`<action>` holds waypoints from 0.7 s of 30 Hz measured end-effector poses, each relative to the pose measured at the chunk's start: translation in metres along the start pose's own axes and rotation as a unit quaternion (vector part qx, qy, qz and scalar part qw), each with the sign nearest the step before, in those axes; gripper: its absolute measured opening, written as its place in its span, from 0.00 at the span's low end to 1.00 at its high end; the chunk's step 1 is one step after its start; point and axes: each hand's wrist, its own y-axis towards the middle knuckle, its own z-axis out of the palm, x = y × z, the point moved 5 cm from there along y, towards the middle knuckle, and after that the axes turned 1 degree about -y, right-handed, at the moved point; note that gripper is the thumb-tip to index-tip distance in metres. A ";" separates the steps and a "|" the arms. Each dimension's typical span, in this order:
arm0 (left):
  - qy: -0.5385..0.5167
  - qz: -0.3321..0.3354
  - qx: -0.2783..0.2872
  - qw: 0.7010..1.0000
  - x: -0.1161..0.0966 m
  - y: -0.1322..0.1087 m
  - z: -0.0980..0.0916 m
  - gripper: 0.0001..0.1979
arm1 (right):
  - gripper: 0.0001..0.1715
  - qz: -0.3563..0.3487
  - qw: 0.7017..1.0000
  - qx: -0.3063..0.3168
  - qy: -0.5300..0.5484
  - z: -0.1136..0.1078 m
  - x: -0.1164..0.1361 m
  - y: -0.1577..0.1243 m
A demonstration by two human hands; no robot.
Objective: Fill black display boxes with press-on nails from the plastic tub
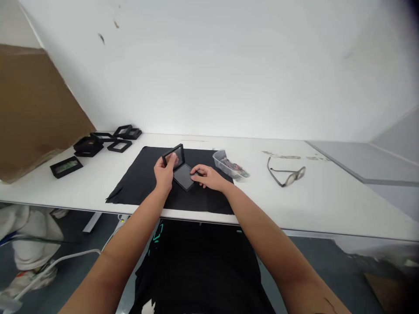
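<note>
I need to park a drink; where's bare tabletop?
On the white tabletop, right of the grey-framed eyeglasses and between them and the front edge. Crowded: the back left, with black rectangular frames, and the black cloth, where the left hand holds an open black frame beside the right hand.

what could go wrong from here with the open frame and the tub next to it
The left hand holds the raised half of the open black frame; if that grip slipped, the half might drop toward the right hand at the lower half. The clear plastic tub sits close beside the right hand, so a sideways knock could spill its small contents.
</note>
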 end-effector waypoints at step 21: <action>0.236 0.066 -0.007 0.969 0.009 0.017 -0.024 0.41 | 0.19 0.043 0.824 -0.408 -0.390 -0.092 -0.019 -0.116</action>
